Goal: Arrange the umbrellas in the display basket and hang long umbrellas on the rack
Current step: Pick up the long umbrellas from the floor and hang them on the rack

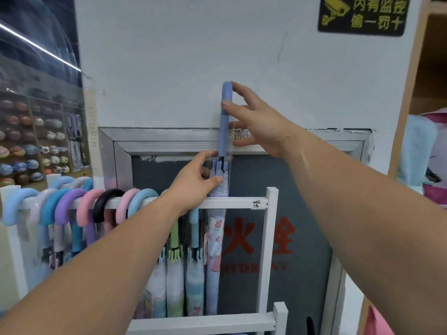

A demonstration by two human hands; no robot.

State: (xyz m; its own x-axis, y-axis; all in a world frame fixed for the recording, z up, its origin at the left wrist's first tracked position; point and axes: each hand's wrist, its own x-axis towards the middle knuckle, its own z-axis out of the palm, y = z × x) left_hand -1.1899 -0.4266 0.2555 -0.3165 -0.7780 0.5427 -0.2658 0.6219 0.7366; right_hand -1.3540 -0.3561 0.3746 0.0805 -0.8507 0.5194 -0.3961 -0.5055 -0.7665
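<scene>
A long umbrella (pixel 215 250) with a periwinkle-blue handle and a printed pale canopy in a clear sleeve stands upright, its handle raised above the white rack's top rail (pixel 232 203). My right hand (pixel 251 122) pinches the handle near its curved top, thumb on the front. My left hand (pixel 196 180) grips the umbrella just below the handle, at the top of the folded canopy. Several other long umbrellas hang by curved handles (pixel 106 204) in pastel colours and black along the rail to the left.
The white rack (pixel 269 238) has a right post and a lower rail. Behind it is a grey fire-hydrant cabinet (pixel 278 238) in a metal frame on a white wall. Shelves of balls (pixel 31 151) lie far left. Pink and blue goods (pixel 433 160) sit at right.
</scene>
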